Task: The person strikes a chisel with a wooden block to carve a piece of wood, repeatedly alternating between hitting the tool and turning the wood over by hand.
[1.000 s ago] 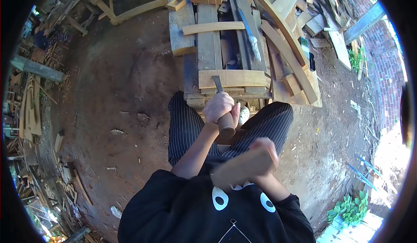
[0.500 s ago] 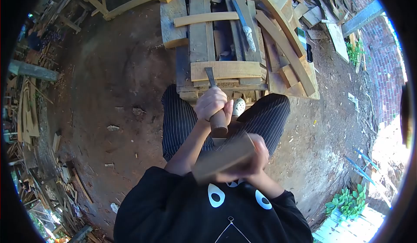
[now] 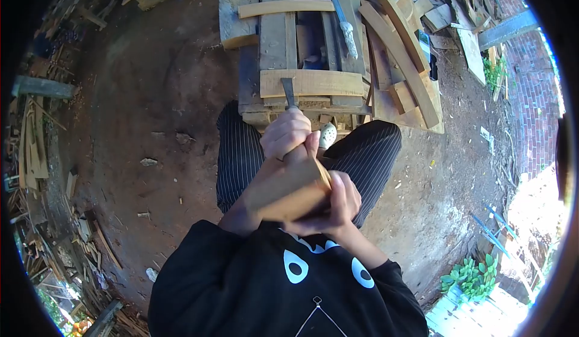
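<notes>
My left hand (image 3: 286,134) is wrapped round the handle of a chisel, whose metal blade (image 3: 289,91) points away from me. The tip of the blade rests on a slightly curved pale board (image 3: 329,83) lying across the near end of a wooden bench (image 3: 269,38). In my right hand (image 3: 341,199) is a thick wooden block (image 3: 289,191), gripped by its right end and a little blurred. That block overlaps the butt of the chisel handle, so whether they touch is hard to see.
Farther up the bench lie another curved strip (image 3: 283,8) and a blue saw-like tool with a wrapped handle (image 3: 347,38). Long curved timbers (image 3: 398,59) lean at the right. A white perforated shoe (image 3: 327,135) shows between my knees. Scrap wood lines both sides.
The wooden block has come up and forward to the chisel's butt end with my right hand. My left hand keeps its grip on the chisel. The whole view has shifted slightly.
</notes>
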Demonstrator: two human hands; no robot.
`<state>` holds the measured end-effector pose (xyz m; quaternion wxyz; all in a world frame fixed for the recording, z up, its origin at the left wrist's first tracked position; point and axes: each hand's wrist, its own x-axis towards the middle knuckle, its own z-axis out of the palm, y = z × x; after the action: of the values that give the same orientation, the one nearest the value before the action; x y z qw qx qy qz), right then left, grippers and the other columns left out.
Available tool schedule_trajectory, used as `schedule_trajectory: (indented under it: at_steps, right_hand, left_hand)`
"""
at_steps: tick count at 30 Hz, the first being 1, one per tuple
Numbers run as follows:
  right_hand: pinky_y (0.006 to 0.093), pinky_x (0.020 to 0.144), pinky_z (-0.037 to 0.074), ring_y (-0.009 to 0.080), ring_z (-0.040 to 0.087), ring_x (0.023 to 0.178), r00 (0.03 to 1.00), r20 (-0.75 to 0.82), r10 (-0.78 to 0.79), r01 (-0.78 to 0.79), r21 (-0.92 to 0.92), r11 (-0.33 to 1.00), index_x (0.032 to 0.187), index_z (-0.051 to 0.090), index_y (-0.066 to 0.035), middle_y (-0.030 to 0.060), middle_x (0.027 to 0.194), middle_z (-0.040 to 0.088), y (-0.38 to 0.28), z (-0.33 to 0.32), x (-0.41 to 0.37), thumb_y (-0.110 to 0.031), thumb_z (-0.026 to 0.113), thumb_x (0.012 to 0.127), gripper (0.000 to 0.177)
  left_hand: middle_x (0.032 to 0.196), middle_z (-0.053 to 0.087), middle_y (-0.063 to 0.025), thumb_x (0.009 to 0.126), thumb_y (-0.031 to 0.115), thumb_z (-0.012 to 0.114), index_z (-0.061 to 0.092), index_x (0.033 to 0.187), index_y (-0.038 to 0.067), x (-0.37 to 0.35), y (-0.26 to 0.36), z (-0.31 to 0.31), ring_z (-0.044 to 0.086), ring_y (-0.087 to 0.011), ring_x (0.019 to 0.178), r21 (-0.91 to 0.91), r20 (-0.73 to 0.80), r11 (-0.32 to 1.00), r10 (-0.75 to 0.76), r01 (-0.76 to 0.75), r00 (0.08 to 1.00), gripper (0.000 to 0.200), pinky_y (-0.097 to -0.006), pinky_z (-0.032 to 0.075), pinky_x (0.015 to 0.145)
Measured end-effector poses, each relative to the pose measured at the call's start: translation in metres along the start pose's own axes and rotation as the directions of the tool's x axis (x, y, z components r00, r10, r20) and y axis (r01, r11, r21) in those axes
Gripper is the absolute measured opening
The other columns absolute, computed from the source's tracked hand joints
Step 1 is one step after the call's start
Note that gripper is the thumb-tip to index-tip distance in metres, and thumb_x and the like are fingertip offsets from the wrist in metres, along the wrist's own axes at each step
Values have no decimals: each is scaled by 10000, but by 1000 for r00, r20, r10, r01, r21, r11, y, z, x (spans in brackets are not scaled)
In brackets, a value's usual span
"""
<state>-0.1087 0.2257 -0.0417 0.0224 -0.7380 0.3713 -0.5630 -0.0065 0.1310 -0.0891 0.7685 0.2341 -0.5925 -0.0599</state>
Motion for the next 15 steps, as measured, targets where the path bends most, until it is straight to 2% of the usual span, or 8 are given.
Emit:
schedule_trajectory:
  at_steps: [2,5,6,7,8,11,13,15]
  right_hand:
    - [326,531,485,267,585,603,988,62,141,-149,150,977,1088,555,17,155,798,600,-3,-14,-27,-409,749,712,600]
    - [334,541,487,266,583,607,972,115,203,-216,111,970,1100,550,17,152,806,602,4,-15,-27,-416,739,733,599]
    - [334,542,487,264,584,608,998,37,58,-58,-9,998,1146,545,22,150,808,601,6,-1,-8,-481,777,678,725]
    - [329,527,481,258,588,613,995,87,41,-35,-68,997,1223,512,25,152,807,598,4,-5,-5,-564,818,574,929]
    - [331,532,485,260,594,620,1000,3,26,-26,28,999,1184,540,21,150,803,600,1,-4,-4,-522,807,618,829]
    - [340,543,489,264,600,638,989,82,120,-130,134,982,1181,542,21,151,811,601,4,-22,-25,-487,814,628,799]
    - [343,548,490,266,603,649,976,176,125,-131,24,991,1185,539,21,154,815,600,4,-23,-7,-468,826,618,802]
    - [337,552,491,268,601,647,990,116,79,-70,-76,995,1163,549,25,152,800,595,-1,-14,7,-497,844,570,842]
  left_hand:
    - [611,551,-93,793,-72,602,496,699,-14,7,4,-6,557,-225,499,53,163,996,57,-67,985,154,-338,460,476]
    - [600,544,-83,749,-61,634,508,670,7,7,5,-4,574,-235,517,64,92,998,-18,12,996,164,-343,482,520]
    - [587,537,-80,723,-57,653,514,652,15,6,4,-2,579,-240,520,55,52,998,-44,41,998,172,-343,487,533]
    - [598,543,-80,715,-73,652,509,647,23,4,2,0,580,-237,519,22,20,999,-39,39,999,184,-342,491,535]
    - [596,542,-80,715,-80,649,505,642,21,6,0,-1,575,-234,514,36,50,999,-18,16,999,190,-342,486,528]
    - [588,538,-78,712,-96,642,492,626,18,8,5,-4,567,-229,505,71,134,997,-20,11,991,207,-341,477,515]
    - [591,539,-78,713,-81,645,494,629,24,7,2,-1,576,-236,513,71,70,998,-6,1,998,202,-339,482,522]
    - [593,541,-78,720,-61,650,501,635,27,9,3,4,580,-239,517,57,11,998,-20,19,1000,193,-338,483,524]
